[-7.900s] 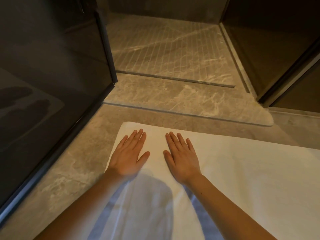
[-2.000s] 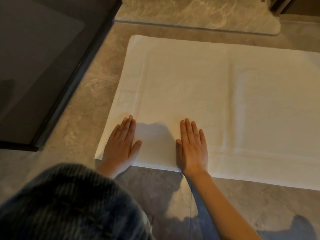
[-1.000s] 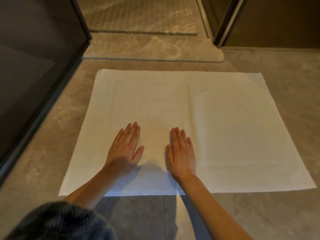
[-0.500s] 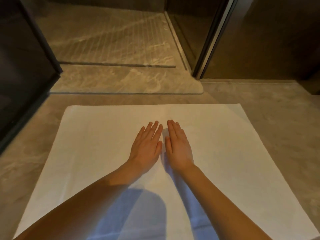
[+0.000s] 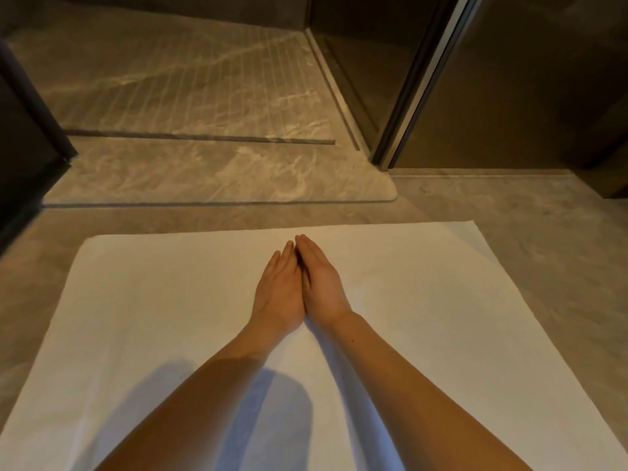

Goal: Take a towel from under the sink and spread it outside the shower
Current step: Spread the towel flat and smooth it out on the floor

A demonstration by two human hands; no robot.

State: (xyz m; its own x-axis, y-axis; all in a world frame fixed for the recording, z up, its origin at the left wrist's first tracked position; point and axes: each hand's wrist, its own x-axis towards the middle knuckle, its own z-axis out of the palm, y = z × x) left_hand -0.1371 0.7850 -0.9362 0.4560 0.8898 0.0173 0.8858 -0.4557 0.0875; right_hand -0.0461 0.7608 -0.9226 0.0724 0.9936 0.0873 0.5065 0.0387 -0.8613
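Observation:
A white towel (image 5: 142, 307) lies spread flat on the grey marble floor, its far edge a short way from the shower's raised marble sill (image 5: 217, 178). My left hand (image 5: 280, 290) and my right hand (image 5: 321, 283) rest palm down on the towel near the middle of its far edge. The two hands are side by side and touching, fingers straight and pointing at the shower. Neither hand holds anything. Both forearms stretch over the towel from the bottom of the view and cast a bluish shadow on it.
Beyond the sill is the ribbed marble shower floor (image 5: 190, 79). A dark glass panel (image 5: 20, 130) stands at the left. A dark-framed glass door and wall (image 5: 441, 79) stand at the right. Bare floor (image 5: 543, 239) runs along the towel's right side.
Earlier my hands pressed flat on the towel's left part and near edge. They have slid forward to the far edge and come together until they touch.

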